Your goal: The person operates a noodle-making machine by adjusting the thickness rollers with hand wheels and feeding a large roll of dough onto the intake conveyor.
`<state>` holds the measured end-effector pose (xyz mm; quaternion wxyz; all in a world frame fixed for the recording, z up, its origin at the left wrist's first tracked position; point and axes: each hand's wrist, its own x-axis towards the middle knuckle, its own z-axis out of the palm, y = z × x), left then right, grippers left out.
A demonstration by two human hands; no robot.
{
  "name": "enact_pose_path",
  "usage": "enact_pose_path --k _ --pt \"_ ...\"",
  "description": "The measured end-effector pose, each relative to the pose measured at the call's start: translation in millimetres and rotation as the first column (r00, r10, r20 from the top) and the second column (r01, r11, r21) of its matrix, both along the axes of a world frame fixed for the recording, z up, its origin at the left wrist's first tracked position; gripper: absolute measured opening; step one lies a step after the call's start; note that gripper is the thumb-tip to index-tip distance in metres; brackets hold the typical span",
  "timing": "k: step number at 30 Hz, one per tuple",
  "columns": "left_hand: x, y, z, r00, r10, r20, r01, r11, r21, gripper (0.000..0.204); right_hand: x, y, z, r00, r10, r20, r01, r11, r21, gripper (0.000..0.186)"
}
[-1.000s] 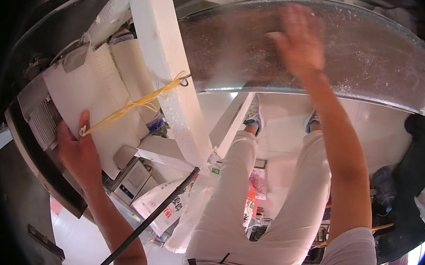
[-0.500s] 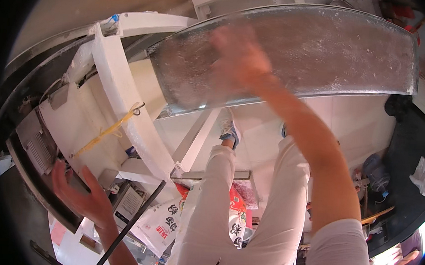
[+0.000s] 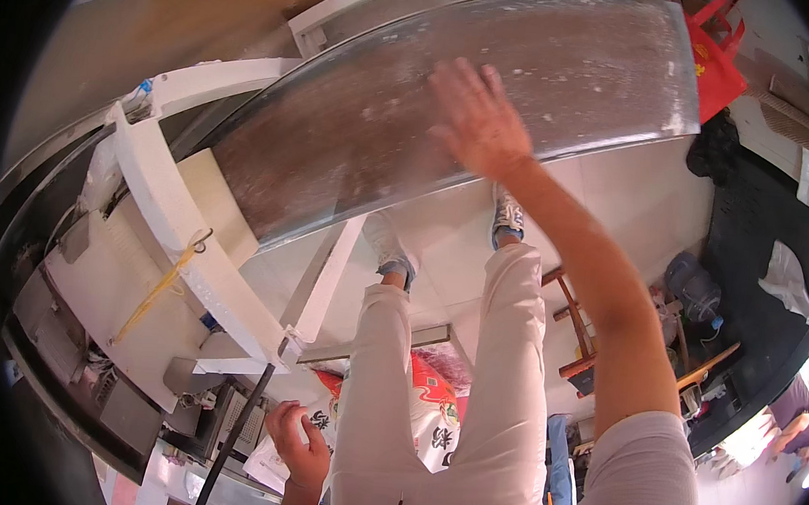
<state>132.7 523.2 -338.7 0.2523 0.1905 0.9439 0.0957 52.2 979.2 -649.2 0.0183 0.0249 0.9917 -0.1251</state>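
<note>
My right hand (image 3: pixel 477 126) is open, fingers stretched and a little blurred, over the long dusty brownish metal surface (image 3: pixel 605 65); whether the palm touches it I cannot tell. My left hand (image 3: pixel 300 438) is low beside my left leg, fingers loosely bent and apart, nothing visible in them, near a thin black bar (image 3: pixel 237 433). To the left stands a white frame (image 3: pixel 160 189) with a yellow cord (image 3: pixel 152 301) hanging from a hook beside pale boards (image 3: pixel 221 197).
Printed sacks (image 3: pixel 430 395) lie around my legs. A wooden stool (image 3: pixel 575 335), a water jug (image 3: pixel 689 282) and a black panel (image 3: pixel 772 222) are right. A red bag (image 3: pixel 713 68) hangs behind. Another person (image 3: pixel 791 420) shows at the right edge.
My left hand has left the pale boards and moved down and right toward my leg. My right hand has swept left across the metal, then slightly back. The view has shifted, revealing the red bag.
</note>
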Motion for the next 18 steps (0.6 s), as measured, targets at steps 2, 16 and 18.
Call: enact_pose_path --k 2,16,18 --pt "10 -3 -7 0.999 0.023 0.043 -0.024 0.999 0.031 0.026 20 48 2 0.999 -0.040 -0.019 0.041 0.999 0.030 0.072" --pt "35 -37 -29 0.993 0.083 0.079 -0.084 0.996 0.014 0.025 -10 63 12 0.962 -0.191 -0.197 0.207 0.977 0.061 0.063" --pt "32 -36 -27 0.992 0.065 0.111 -0.064 0.998 -0.006 0.025 -56 -42 17 0.986 0.018 -0.164 -0.033 0.996 -0.089 0.064"
